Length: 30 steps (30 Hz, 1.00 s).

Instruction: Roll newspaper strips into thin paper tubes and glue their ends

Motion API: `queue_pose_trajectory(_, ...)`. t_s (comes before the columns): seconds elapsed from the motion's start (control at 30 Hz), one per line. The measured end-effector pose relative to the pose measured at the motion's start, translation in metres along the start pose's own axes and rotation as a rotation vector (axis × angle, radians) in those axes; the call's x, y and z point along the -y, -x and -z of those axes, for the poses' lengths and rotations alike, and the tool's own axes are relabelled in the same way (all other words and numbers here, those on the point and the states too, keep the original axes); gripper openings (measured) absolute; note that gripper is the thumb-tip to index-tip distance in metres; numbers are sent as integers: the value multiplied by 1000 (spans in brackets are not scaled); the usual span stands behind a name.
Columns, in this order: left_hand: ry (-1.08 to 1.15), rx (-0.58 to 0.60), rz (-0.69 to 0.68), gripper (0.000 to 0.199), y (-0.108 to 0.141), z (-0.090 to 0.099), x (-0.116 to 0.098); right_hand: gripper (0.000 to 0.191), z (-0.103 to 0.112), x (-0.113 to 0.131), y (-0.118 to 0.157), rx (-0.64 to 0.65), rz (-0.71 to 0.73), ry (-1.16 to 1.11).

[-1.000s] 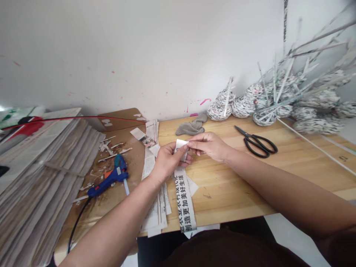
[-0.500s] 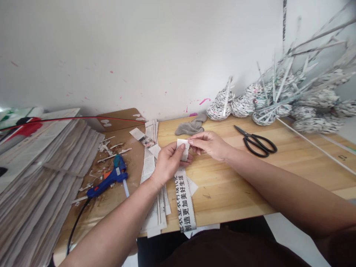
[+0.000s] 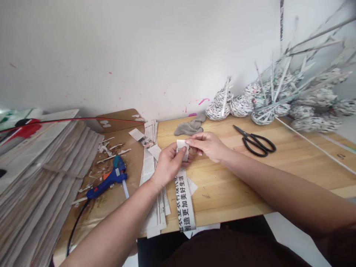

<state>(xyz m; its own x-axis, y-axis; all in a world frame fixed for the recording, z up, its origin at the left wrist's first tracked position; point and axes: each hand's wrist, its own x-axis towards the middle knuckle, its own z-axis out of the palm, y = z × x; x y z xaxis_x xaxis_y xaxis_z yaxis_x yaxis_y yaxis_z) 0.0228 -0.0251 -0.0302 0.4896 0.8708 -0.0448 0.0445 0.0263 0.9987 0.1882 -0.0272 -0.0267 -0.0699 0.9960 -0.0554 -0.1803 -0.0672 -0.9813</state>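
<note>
Between my hands is a newspaper strip (image 3: 185, 207), its upper end raised and its lower end hanging over the table's front edge. My left hand (image 3: 172, 160) is closed on the upper end, thumb in front and fingers behind. The fingertips of my right hand (image 3: 206, 145) pinch the strip's top right corner. Large black printed characters run along the lower length. More newspaper strips (image 3: 148, 167) lie in a loose pile to the left, partly under my left forearm. A grey cloth (image 3: 190, 126) rests just beyond my hands.
Black-handled scissors (image 3: 256, 141) lie on the right. On the left are a blue glue gun (image 3: 108, 180) with a cord, paper scraps (image 3: 107, 148) and a tall newspaper stack (image 3: 55, 174). Woven paper shapes (image 3: 241, 105) with long protruding paper rods line the wall at right.
My right thumb and fingertips have shifted slightly left across the strip's top end. My left hand keeps its hold. The whole view has moved a little.
</note>
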Motion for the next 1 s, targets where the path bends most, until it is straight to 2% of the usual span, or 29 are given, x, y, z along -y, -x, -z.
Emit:
queue_pose_trajectory(0.13, -19, 5, -2, 33, 0, 0, 1, 30, -1, -3, -1, -44, -9, 7)
queue_pose_trajectory(0.23, -3, 0, 28, 34, 0, 0, -1, 36, 3, -1, -1, -30, -18, 25)
queue_pose_trajectory(0.37, 38, -25, 73, 37, -1, 2, -4, 40, 12, 6, -1, 36, -35, 56)
queue_pose_trajectory(0.5, 52, -21, 74, 35, -3, 3, -4, 35, 16, 11, 1, 176, -17, 159)
queue_pose_trajectory(0.6, 44, -4, 69, 34, -3, 3, -4, 31, 15, 11, 2, 225, 16, 231)
queue_pose_trajectory(1.0, 50, -11, 73, 41, -4, 4, 2, 25, 13, 10, 1, 162, 14, 180)
